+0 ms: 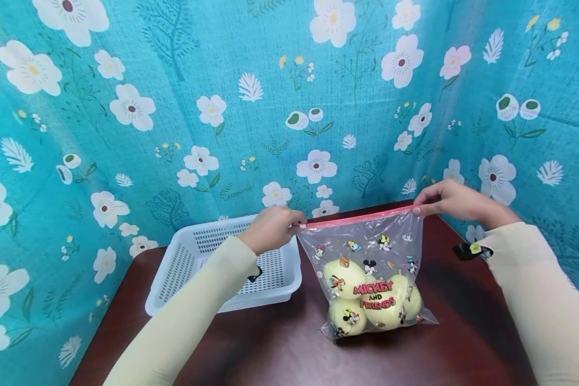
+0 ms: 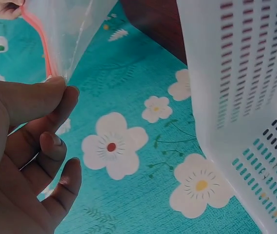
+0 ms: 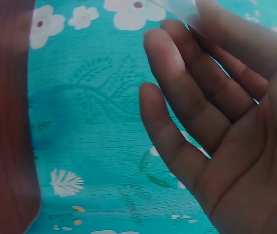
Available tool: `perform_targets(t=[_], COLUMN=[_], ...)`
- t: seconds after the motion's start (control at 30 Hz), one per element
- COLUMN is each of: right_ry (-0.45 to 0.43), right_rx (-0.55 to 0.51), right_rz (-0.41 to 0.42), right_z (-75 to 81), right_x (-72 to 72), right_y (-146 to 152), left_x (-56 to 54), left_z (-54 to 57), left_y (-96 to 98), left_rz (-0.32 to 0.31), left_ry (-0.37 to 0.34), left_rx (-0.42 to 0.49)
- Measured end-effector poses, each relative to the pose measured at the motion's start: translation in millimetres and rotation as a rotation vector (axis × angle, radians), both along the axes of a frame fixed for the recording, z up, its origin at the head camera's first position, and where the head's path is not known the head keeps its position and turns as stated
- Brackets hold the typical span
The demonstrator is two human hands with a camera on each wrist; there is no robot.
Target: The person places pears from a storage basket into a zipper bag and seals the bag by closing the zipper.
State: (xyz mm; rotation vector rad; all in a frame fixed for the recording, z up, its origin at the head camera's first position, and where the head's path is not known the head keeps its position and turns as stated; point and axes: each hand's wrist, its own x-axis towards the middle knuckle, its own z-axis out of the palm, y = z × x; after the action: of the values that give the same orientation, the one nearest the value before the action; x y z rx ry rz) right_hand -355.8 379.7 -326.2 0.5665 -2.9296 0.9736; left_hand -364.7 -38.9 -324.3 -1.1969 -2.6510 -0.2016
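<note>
A clear zip bag (image 1: 362, 244) with a red zip strip and cartoon print stands on the dark table, several pale yellow-green rounded fruits (image 1: 343, 279) inside it. At the left end of the zip, my left hand (image 1: 275, 228) pinches the corner between thumb and forefinger; the left wrist view shows the same pinch, the other fingers loosely bent. My right hand (image 1: 448, 203) pinches the right end of the zip, slightly higher than the left. In the right wrist view only a sliver of the bag shows by the thumb, and the other fingers are spread out.
A pale blue perforated plastic basket (image 1: 173, 289) stands left of the bag, partly behind my left forearm. The dark red-brown table (image 1: 289, 348) runs under both. A teal flowered cloth (image 1: 265, 145) hangs close behind the table and on both sides.
</note>
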Motion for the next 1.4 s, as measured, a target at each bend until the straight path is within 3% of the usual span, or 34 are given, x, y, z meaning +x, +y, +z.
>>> perform_targets(t=[0.23,0.47,0.57,0.67,0.83,0.97,1.1,1.23,1.33,1.4], right_ry=[-0.017,-0.039,-0.044,-0.049,-0.067,-0.071,-0.032,0.13,0.34,0.493], right_rx=[-0.096,-0.156,-0.164,-0.164,-0.18,-0.178,-0.142,-0.112,-0.114,-0.1], right_rz=[-0.078,-0.142,-0.166,-0.176,-0.2,-0.235,-0.261,-0.308,-0.297,-0.236], right_z=[-16.0,-40.9,-53.0,-62.5,-70.3,-72.9,-70.2,-66.0,-67.6,-71.4], right_x=[-19.0,-44.6,-53.7,-59.4,-62.2,-60.6,-49.5,-25.4,-0.3,18.5], right_y=[-2,-5,-6,-4,-3,-2,-4,-14,-29,-42], left_x=[-19.4,-42.0,-46.3,-43.2,-18.9,12.9,46.6,75.6,92.7,101.1], left_z=[0.8,-1.5,-4.8,-6.5,-0.8,3.6,-3.9,-22.2,-40.6,-54.5], left_y=[7.3,20.5,23.1,24.7,33.4,45.2,53.8,55.2,53.1,52.4], left_rz=[0.084,0.161,0.185,0.189,0.107,-0.006,-0.083,-0.103,-0.113,-0.124], left_ry=[-0.039,-0.041,-0.049,-0.056,-0.043,-0.016,0.002,0.004,0.018,0.047], left_rx=[-0.033,-0.142,-0.178,-0.189,-0.151,-0.13,-0.124,-0.108,-0.097,-0.096])
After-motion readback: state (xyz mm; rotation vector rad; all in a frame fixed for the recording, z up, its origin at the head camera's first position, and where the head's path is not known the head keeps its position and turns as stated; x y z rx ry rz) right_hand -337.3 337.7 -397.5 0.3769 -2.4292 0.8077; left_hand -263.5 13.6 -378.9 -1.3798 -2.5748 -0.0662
